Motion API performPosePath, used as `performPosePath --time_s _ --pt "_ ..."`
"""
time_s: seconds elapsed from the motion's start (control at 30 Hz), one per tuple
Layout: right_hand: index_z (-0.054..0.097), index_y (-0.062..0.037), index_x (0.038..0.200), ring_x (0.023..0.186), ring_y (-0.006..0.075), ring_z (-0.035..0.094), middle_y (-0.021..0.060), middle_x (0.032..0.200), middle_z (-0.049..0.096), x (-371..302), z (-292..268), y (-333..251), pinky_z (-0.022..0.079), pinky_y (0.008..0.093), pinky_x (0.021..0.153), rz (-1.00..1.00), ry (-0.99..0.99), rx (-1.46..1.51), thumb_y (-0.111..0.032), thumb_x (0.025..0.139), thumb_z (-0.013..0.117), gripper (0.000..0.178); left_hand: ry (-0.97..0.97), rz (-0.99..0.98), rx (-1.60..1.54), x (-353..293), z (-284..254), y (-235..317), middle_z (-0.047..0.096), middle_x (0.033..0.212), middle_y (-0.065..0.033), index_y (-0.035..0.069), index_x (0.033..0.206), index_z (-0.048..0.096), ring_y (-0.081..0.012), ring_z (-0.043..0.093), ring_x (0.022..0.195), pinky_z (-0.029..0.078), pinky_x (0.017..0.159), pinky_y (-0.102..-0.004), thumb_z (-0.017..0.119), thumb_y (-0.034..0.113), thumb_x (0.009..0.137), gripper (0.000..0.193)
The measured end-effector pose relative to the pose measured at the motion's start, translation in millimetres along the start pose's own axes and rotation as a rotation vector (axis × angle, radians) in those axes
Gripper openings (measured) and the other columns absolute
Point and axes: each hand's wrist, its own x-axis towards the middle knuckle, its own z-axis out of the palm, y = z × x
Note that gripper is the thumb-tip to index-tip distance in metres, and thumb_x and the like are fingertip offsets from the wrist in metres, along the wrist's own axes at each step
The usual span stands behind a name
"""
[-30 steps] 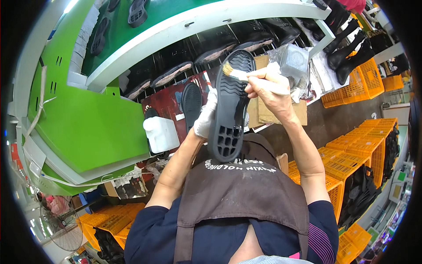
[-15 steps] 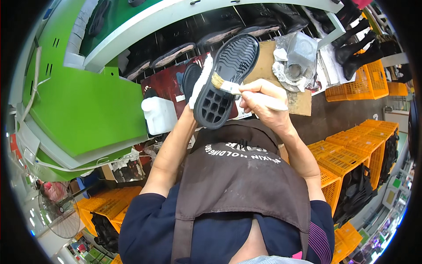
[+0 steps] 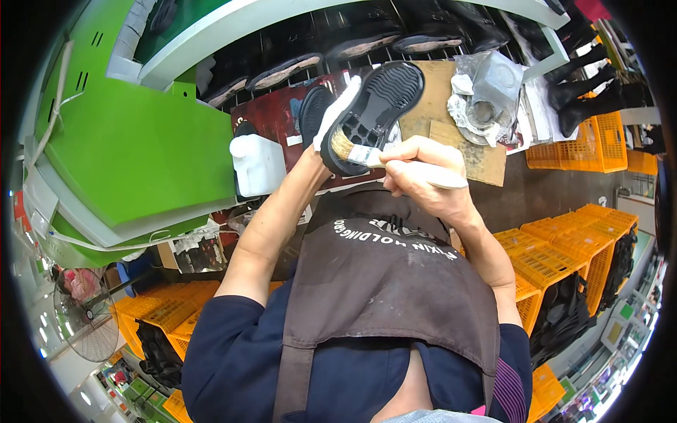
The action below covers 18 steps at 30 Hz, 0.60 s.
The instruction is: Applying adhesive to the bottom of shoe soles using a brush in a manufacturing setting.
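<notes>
A black shoe sole (image 3: 388, 99) is held up at the middle, its wavy ridges at the far end and square hollows at the near end. My left hand (image 3: 337, 113), in a white glove, grips it along the left edge; most of the fingers are hidden behind the sole. Between the bare fingers of my right hand (image 3: 427, 169) is a paintbrush (image 3: 365, 155) with a pale handle. Its light bristles touch the sole's near end, beside the left rim. A second black sole (image 3: 312, 111) lies just left of my left hand.
A white plastic jug (image 3: 257, 166) stands left on the dark red work surface (image 3: 271, 113). Right of the sole are cardboard (image 3: 441, 95) and a plastic-wrapped container (image 3: 486, 81). Black boots (image 3: 360, 35) line the far rack; a green machine (image 3: 141, 155) and orange crates (image 3: 557, 247) flank me.
The brush has moved from the sole's middle down to the near end. The sole has tilted, so it looks shorter. The whole view has shifted slightly.
</notes>
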Motion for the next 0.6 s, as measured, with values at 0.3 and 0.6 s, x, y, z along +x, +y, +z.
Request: performPosePath --time_s 0.3,0.6 --pt "0.063 0.0034 0.092 0.06 0.0082 0.06 0.0063 0.073 0.064 12.1 -20.6 -6.1 0.048 0.02 0.053 0.017 -0.252 0.013 -0.005 0.084 0.064 0.012 -0.036 -0.01 0.402 -28.7 10.4 -13.2 0.064 0.094 -0.0129 -0.004 0.11 0.056 -0.0192 0.063 0.081 0.055 0.069 -0.0273 0.052 0.012 0.092 0.025" --pt "0.065 0.0037 0.092 0.085 0.0173 0.063 0.0102 0.088 0.067 48.3 -48.0 -12.9 0.049 0.0288 0.077 0.134 -0.612 -0.051 -0.011 0.078 0.07 0.021 0.004 -0.189 0.359 -15.1 -32.0 -23.2 0.064 0.099 -0.0153 -0.006 0.107 0.058 -0.019 0.066 0.084 0.058 0.074 -0.0283 0.048 0.009 0.092 0.023"
